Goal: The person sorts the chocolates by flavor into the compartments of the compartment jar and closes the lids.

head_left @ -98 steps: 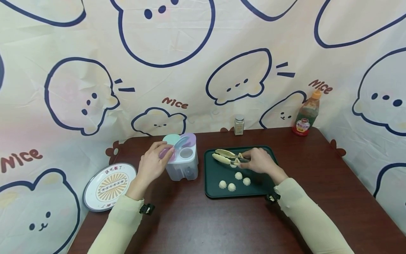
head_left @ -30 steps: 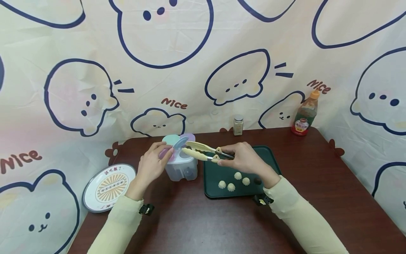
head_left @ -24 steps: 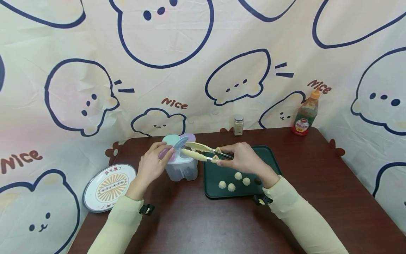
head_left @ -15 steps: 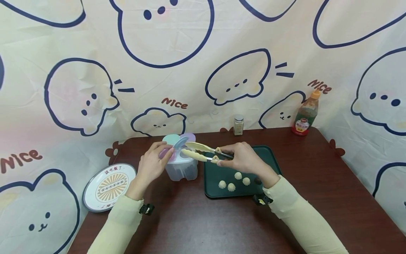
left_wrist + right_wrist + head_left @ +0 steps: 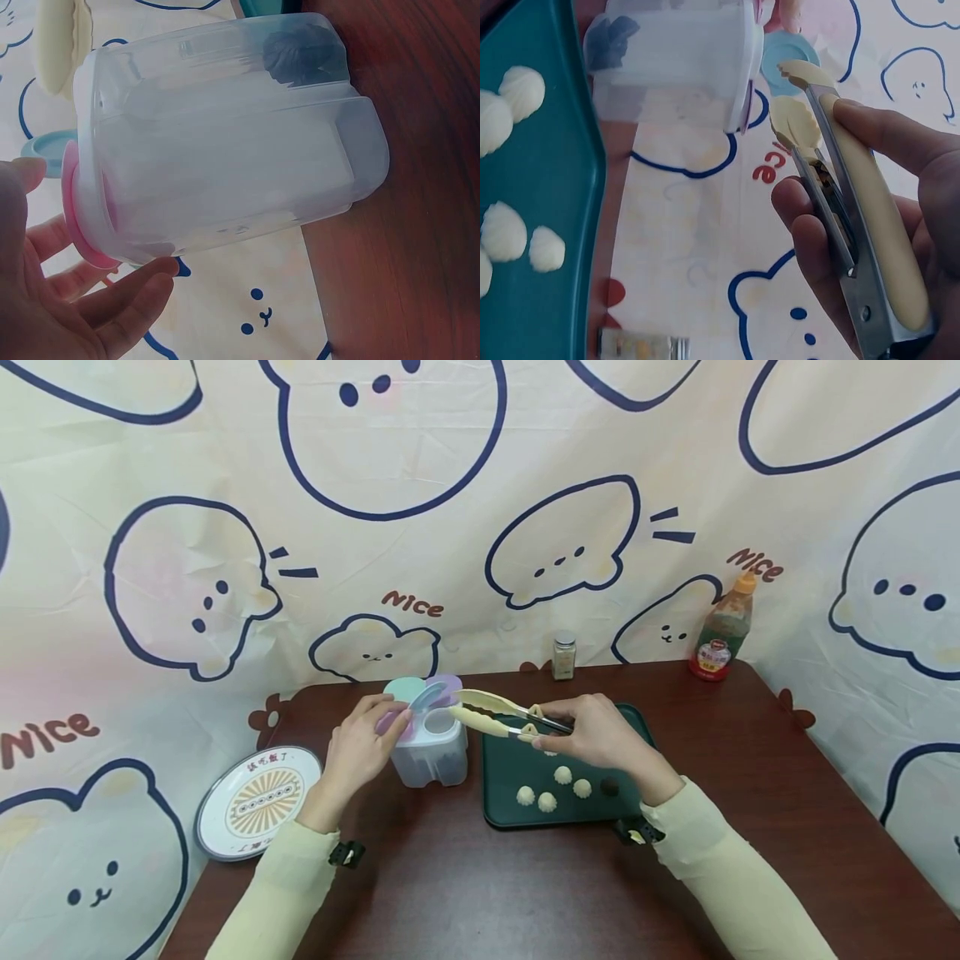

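My left hand [image 5: 362, 743] holds the top of a clear plastic storage container [image 5: 429, 760]. Its thumb touches the raised blue lid [image 5: 429, 696], its fingers lie around the pink lid [image 5: 75, 214], and the round opening [image 5: 440, 722] beside them is uncovered. A dark ridged piece [image 5: 304, 56] shows through the container's wall at the bottom. My right hand [image 5: 600, 735] grips cream-tipped metal tongs [image 5: 487, 714]; their tips are parted next to the opening, with nothing visible between them. Several white ridged bun-like pieces [image 5: 547, 802] and a dark one [image 5: 610, 787] lie on the green tray [image 5: 517, 818].
A white printed plate [image 5: 258, 802] lies left of the container. Behind the tray stand a small glass spice jar [image 5: 564, 657] and, at the back right, a sauce bottle [image 5: 722, 631] with an orange cap. A patterned cloth [image 5: 465, 560] hangs behind the brown table [image 5: 480, 893].
The tongs went from the tray to the container's opening, then drew back slightly right, their tips wider apart in the last half second. My left hand has stayed on the container.
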`<state>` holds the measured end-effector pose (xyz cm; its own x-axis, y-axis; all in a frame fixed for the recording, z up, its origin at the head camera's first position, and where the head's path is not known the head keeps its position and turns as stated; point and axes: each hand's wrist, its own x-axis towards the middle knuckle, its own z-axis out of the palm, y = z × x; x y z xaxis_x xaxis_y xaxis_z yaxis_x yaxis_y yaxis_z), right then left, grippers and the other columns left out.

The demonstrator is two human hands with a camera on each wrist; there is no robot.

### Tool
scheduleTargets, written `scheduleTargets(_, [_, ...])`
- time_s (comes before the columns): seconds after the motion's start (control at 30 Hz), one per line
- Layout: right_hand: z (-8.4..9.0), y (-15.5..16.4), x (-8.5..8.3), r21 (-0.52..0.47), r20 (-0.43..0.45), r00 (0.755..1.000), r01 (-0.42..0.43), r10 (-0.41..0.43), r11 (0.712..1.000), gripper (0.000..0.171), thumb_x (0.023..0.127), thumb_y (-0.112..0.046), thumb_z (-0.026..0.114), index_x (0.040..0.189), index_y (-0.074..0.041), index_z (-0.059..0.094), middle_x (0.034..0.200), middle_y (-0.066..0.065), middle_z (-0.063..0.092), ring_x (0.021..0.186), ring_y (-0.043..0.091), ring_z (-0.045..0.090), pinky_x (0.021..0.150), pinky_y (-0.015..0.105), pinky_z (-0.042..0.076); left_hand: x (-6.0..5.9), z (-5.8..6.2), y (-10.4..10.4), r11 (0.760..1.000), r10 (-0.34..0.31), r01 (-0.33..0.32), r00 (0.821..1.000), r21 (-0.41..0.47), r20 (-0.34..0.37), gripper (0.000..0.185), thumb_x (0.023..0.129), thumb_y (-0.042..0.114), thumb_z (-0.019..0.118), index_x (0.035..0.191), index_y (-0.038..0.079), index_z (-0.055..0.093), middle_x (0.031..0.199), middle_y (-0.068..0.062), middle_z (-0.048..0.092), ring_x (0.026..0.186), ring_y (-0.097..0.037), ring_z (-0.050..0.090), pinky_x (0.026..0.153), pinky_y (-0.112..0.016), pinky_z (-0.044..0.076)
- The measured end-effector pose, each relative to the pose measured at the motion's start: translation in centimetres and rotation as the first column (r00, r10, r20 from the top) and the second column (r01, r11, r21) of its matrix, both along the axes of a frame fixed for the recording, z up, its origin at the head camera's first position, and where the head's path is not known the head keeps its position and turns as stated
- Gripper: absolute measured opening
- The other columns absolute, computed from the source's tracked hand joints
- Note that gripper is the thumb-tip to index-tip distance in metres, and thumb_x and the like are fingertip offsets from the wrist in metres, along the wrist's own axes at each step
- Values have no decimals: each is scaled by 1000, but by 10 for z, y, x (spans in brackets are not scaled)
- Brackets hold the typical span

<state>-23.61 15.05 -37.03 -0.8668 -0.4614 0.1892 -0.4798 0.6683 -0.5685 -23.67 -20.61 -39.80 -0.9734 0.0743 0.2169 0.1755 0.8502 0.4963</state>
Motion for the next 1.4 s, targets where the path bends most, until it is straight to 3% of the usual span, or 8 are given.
scheduleTargets(0.2, [-5, 21, 4, 13, -12, 999, 41, -41, 999, 45, 83, -37, 81, 122, -18, 72, 82, -9, 72, 66, 11, 54, 56, 26, 40, 1, 1, 1, 1000, -3, 3, 1000, 4, -9, 55, 98, 63, 43, 130, 22, 64, 150, -9, 50, 132, -38, 52, 104, -67, 41])
scheduleTargets(0.4, [-10, 41, 7, 36, -4, 997, 76, -76, 996, 46, 84, -37, 80, 124, -15, 72, 98, 1, 77, 75, 13, 57, 66, 29, 44, 1, 1, 1, 1000, -2, 2, 1000, 6, -7, 55, 98, 63, 43, 130, 23, 64, 150, -9, 50, 132, -38, 52, 104, -67, 41])
scheduleTargets(0.8, [-21, 81, 19, 88, 21, 985, 171, -173, 981, 56, 83, -41, 80, 127, -9, 69, 102, 5, 77, 75, 15, 55, 55, 26, 40, 1, 2, 1, 1000, 2, -2, 1000, 6, 6, 57, 98, 64, 42, 131, 23, 63, 151, -8, 48, 134, -38, 50, 106, -70, 37])
scheduleTargets(1.2, [-33, 117, 36, 111, 25, 973, 226, -231, 968, 52, 83, -41, 80, 124, -9, 71, 79, -4, 69, 60, 13, 47, 46, 25, 36, 1, 1, 0, 1000, 2, -3, 1000, 10, 6, 60, 97, 67, 40, 131, 23, 63, 151, -8, 48, 134, -38, 49, 107, -71, 35])
scheduleTargets(1.4, [-43, 129, 45, 121, 30, 970, 238, -243, 964, 52, 84, -41, 79, 124, -11, 71, 61, -8, 55, 54, 10, 42, 44, 24, 33, 1, 0, 0, 1000, -3, 3, 1000, 12, -3, 60, 97, 67, 40, 130, 23, 64, 149, -7, 49, 133, -38, 51, 106, -68, 38])
